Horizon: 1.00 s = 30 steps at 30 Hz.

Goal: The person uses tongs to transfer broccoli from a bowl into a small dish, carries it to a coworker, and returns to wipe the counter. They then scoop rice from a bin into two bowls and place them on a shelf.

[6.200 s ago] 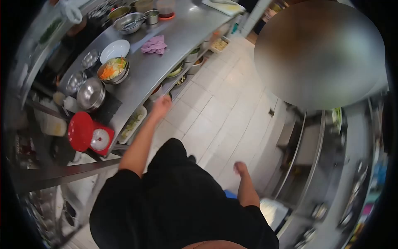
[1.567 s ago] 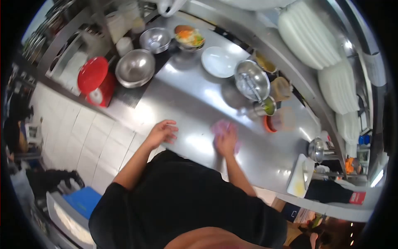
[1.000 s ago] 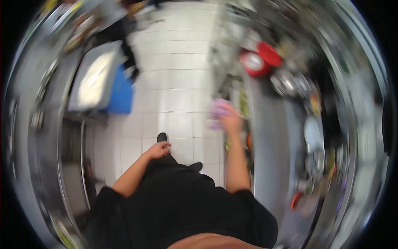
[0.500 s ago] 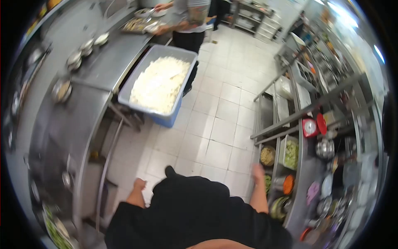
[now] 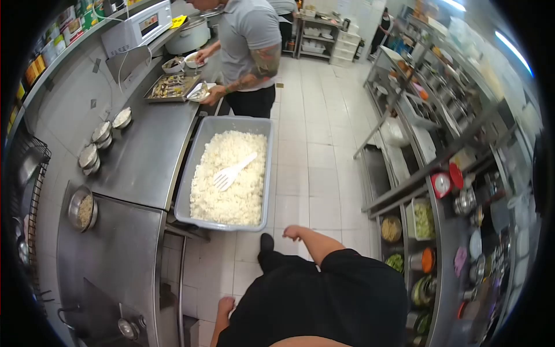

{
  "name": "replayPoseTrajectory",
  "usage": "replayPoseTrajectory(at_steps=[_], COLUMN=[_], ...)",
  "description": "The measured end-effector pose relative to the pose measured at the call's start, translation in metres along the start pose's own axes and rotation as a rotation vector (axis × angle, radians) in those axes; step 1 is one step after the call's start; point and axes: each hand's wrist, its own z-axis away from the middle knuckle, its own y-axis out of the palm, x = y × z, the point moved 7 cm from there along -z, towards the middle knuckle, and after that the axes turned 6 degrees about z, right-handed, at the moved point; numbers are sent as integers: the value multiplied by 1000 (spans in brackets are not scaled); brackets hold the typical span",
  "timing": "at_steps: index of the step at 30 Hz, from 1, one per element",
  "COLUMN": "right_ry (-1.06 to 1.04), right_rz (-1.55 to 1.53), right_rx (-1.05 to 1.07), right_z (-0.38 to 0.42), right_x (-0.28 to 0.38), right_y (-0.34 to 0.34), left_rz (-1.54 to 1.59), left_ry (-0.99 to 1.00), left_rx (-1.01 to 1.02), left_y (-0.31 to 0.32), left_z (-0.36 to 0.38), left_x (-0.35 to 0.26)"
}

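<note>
A large grey tub (image 5: 270, 173) full of white rice (image 5: 225, 202) stands ahead, beside the steel counter, with a white slotted spatula (image 5: 234, 172) lying on the rice. My right hand (image 5: 293, 232) is in front of my body, just beyond the tub's near right corner, above the tiled floor; its fingers are curled and I cannot make out anything in them. Low at my left side hangs my left hand (image 5: 226, 304), near the counter's edge, touching nothing visible. Its fingers are too small to read.
A co-worker in a grey shirt (image 5: 245, 29) holds a dish by a tray of food (image 5: 170, 87). Metal bowls (image 5: 84, 209) sit on the left counter (image 5: 124, 231). Shelving with food containers (image 5: 422, 220) lines the right side. White tiles (image 5: 292, 185) run between.
The tub and counter now appear nearer. My right hand has swung forward and inward, while my left hand is lower in view. More of the co-worker shows.
</note>
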Motion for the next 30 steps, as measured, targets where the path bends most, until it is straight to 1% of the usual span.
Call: replayPoseTrajectory(at_steps=[1,2,4,5,6,7,8,9,11,12,13,14,15,16,17,18,19,20,21,22,23,24,25,26,27,28,30], right_ry=[93,-79,-42,-60,-68,-90,-108,-104,-43,-11,20,49,80,90,147,197,243,256,269,272,267,310,323,368,412,431,424], right_rz=[-37,122,443,317,318,225,124,109,38,5,-27,-61,-95,-108,-275,-427,-565,-727,-854,-886,-908,-917,-929,-1009,-1068,-1038,-753], right_rx=[76,250,213,426,437,363,288,293,243,206,167,132,98,102,33,-49,-118,-225,-320,-329,-344,-367,-412,-427,-465,-462,-401], right_z=[-31,-120,-57,-89,-91,-97,-99,-96,-97,-99,-102,-104,-104,-98,-88,-81,-73,-60,-44,-33,-23,-2,4,21,38,60,88], right_x=[-14,-45,9,2,15,31,46,52,51,47,44,41,38,33,23,14,11,8,5,0,-5,-5,-22,-26,-29,-28,-18], right_y=[14,51,24,48,46,37,25,23,16,6,-4,-10,-16,-12,-14,-28,-36,-32,-33,-23,-19,-14,5,23,43,37,50], left_rz=[171,181,549,727,722,902,1080,1262,1635,1825,2016,1913,1875,1807,1784,1767,1838,1905,1858,1901,1826,1753,1848,1839,1831,1849,1910], left_ry=[-180,-192,-122,-91,-104,-68,-28,3,65,109,153,341,407,534,596,515,309,207,131,58,121,1,-115,-313,-440,-497,-519], left_rx=[-3,-22,-176,-237,-240,-286,-322,-348,-404,-429,-451,-375,-379,-340,-309,-338,-528,-614,-773,-887,-1005,-1147,-1209,-1356,-1421,-1509,-1523], left_y=[5,4,-3,-11,-30,-65,-113,-161,-236,-265,-293,-332,-386,-437,-486,-525,-557,-591,-629,-662,-692,-717,-726,-737,-742,-746,-748], left_z=[30,56,95,108,115,105,86,74,41,11,-10,-41,-66,-91,-113,-143,-177,-212,-235,-258,-280,-283,-306,-312,-312,-316,-324], left_x=[27,38,60,66,60,46,22,-6,-42,-39,-61,-46,-62,-70,-81,-57,-15,29,49,79,122,134,187,199,202,210,220])
